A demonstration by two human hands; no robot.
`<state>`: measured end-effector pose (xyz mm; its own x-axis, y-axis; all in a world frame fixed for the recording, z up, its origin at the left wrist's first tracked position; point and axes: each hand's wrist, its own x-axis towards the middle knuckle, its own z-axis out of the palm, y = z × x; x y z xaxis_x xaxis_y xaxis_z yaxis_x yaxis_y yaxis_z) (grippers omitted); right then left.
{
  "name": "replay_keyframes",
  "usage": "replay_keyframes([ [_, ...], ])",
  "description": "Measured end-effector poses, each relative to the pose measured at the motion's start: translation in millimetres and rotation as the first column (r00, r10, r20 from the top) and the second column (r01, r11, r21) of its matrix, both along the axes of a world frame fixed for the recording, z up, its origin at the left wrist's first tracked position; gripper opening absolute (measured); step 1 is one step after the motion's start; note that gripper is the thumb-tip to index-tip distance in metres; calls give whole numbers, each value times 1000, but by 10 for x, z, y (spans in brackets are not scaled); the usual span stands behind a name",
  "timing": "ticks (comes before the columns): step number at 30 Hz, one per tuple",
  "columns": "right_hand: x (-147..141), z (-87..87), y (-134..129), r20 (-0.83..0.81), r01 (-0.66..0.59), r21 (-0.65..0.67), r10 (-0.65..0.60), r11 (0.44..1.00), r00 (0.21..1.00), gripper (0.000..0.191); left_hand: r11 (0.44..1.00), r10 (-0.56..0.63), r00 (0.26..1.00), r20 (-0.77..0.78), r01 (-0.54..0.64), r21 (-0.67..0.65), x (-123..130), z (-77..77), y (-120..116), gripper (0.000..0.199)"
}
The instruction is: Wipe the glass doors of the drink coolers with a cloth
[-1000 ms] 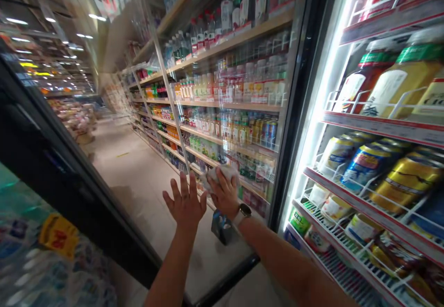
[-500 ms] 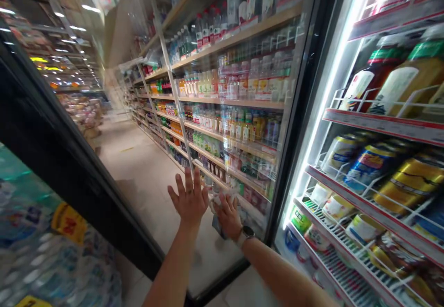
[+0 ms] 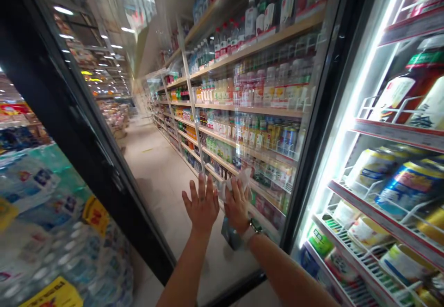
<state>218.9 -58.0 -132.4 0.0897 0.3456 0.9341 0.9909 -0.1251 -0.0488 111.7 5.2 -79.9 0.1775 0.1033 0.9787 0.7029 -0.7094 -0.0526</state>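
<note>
In front of me is a glass door (image 3: 111, 163) with a dark frame, swung open from a lit drinks cooler. My left hand (image 3: 201, 207) lies flat on the glass with its fingers spread, holding nothing. Beside it, my right hand (image 3: 237, 205) presses a crumpled white cloth (image 3: 245, 177) against the pane. Part of the cloth is hidden beneath the fingers, and I cannot tell if it is fabric or paper. A dark watch (image 3: 255, 226) sits on my right wrist.
Cooler shelves (image 3: 398, 131) with bottles, cans and tubs stand at the right. Wrapped packs of water bottles (image 3: 79, 256) are stacked at the lower left. Store shelving with drinks (image 3: 222, 99) and an aisle floor (image 3: 149, 168) show through the glass. A dark box-like shape (image 3: 233, 233) appears below my right hand.
The view has turned left, so the scene sits further right. My right hand and the cloth have moved slightly up the glass; my left hand stays flat beside them.
</note>
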Motion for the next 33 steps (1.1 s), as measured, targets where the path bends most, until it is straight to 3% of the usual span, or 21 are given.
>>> replay_keyframes([
  [3, -106, -659, -136, 49, -21, -41, 23, 999, 999, 43, 1000, 23, 1000, -2, -23, 21, 1, 0, -18, 62],
  [5, -99, -748, -168, 70, -41, -40, 44, 998, 997, 41, 998, 48, 999, -6, -47, 29, 2, 2, -34, 62],
  [7, -34, -484, -133, 82, -56, -35, 59, 998, 995, 40, 998, 55, 998, -11, -55, 35, 1, 16, -51, 61],
  [12, 107, 863, 30, 68, -44, -30, 46, 999, 997, 52, 997, 54, 999, -11, -53, 58, -13, 77, -81, 60],
  [14, 94, 1114, 50, 43, -46, -4, 46, 999, 998, 55, 996, 62, 998, -7, -61, 58, -17, 80, -80, 60],
  [15, 76, 1097, 50, 30, -47, 3, 47, 999, 998, 55, 997, 62, 998, -5, -62, 53, -17, 74, -78, 60],
  [17, 28, 781, 28, 14, -47, 10, 47, 999, 999, 55, 998, 58, 998, 2, -58, 35, -15, 52, -76, 58],
  [21, -54, -371, -112, 16, -30, -7, 30, 1000, 999, 53, 998, 51, 999, 3, -51, 22, -4, 17, -96, 57],
  [22, -55, -586, -154, 20, -32, -32, 32, 999, 999, 54, 999, 48, 999, 0, -48, 22, 0, 16, -107, 58],
  [24, -23, -744, -213, 27, -46, -77, 48, 996, 998, 56, 999, 46, 999, -4, -46, 17, 7, 25, -131, 59],
  [26, 49, -501, -215, 34, -63, -83, 66, 995, 997, 55, 998, 66, 998, -7, -66, 18, 11, 41, -154, 60],
  [31, 215, 884, -75, 47, -101, 5, 101, 995, 994, 56, 991, 115, 993, -7, -115, 62, 5, 72, -180, 59],
  [33, 218, 1157, -36, 28, -114, 22, 113, 993, 993, 59, 991, 120, 993, -13, -119, 55, 2, 71, -183, 59],
])
